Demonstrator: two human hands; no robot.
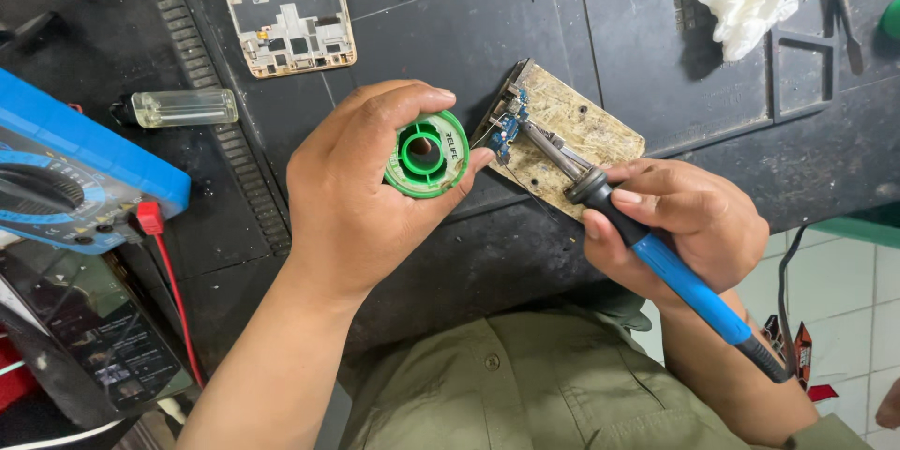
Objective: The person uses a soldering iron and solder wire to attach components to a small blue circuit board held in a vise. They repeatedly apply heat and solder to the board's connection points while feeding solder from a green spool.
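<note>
Left hand grips green spool; right hand holds blue soldering iron, tip at small blue board on wood block.

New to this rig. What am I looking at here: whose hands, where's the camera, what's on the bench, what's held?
There is one picture, from a camera worn on the person's head, looking down at their own bare hands over a dark work mat. The left hand holds a green spool. The right hand grips a blue-handled soldering iron, its tip on a small blue circuit board that sits on a wooden block. Around them lie an opened phone frame, a blue multimeter, a clear vial and a crumpled white tissue.
</note>
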